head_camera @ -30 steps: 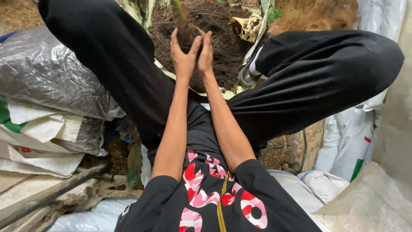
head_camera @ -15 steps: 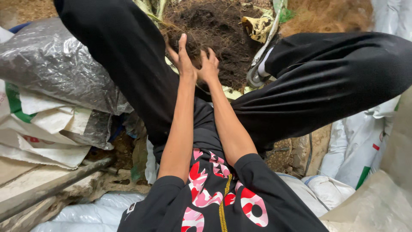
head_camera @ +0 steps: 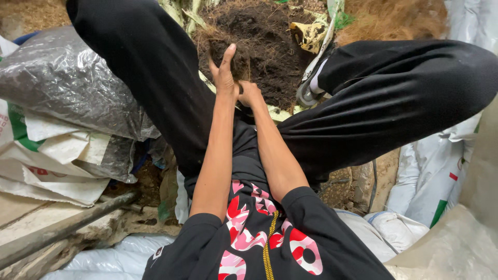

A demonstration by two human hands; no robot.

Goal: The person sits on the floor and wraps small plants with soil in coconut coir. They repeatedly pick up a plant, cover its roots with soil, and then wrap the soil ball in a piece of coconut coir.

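**Both hands in a heap of dark soil between the knees**

The person sits with legs in black trousers (head_camera: 155,78) spread wide, and the pile of dark soil (head_camera: 270,46) lies on the ground between them, straight ahead of the body. The left hand (head_camera: 224,72) is raised against a fibrous clump of soil and roots (head_camera: 220,46) at the near left edge of the pile; its fingers are stretched up and held together, flat against the clump, the thumb set a little apart. The right hand (head_camera: 249,93) sits just beside it, lower and touching the soil; whether its fingers are curled or spread I cannot tell, as they are hidden in the soil.

A grey plastic sheet (head_camera: 67,83) covers sacks to the left, above white woven sacks (head_camera: 57,161). A dark pole (head_camera: 62,228) lies lower left. A shoe (head_camera: 311,88) rests at the pile's right edge, and more white sacks (head_camera: 430,176) stand on the right.
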